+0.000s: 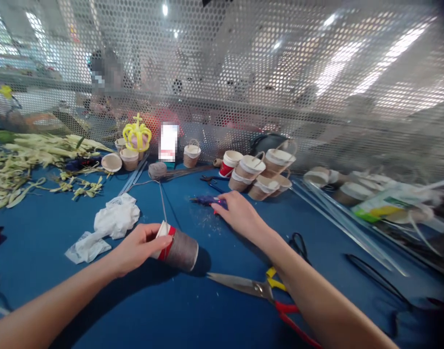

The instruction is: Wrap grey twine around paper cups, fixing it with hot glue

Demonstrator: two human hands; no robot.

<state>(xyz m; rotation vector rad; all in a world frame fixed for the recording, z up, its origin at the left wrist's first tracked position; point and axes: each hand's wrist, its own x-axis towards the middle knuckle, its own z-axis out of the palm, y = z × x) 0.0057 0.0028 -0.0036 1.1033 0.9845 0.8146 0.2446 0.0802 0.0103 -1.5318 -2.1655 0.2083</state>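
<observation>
scissors [259, 289] near cup [182, 249] in left fingers [158, 244]

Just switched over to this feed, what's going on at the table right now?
A person's left hand holds a paper cup tilted on its side, with gray cord wrapped around much of it and red showing near the rim. The cord runs from the cup to a gray ball farther back. The right hand grips a blue tool that looks like a glue gun. Scissors lie near the right forearm.
</observation>
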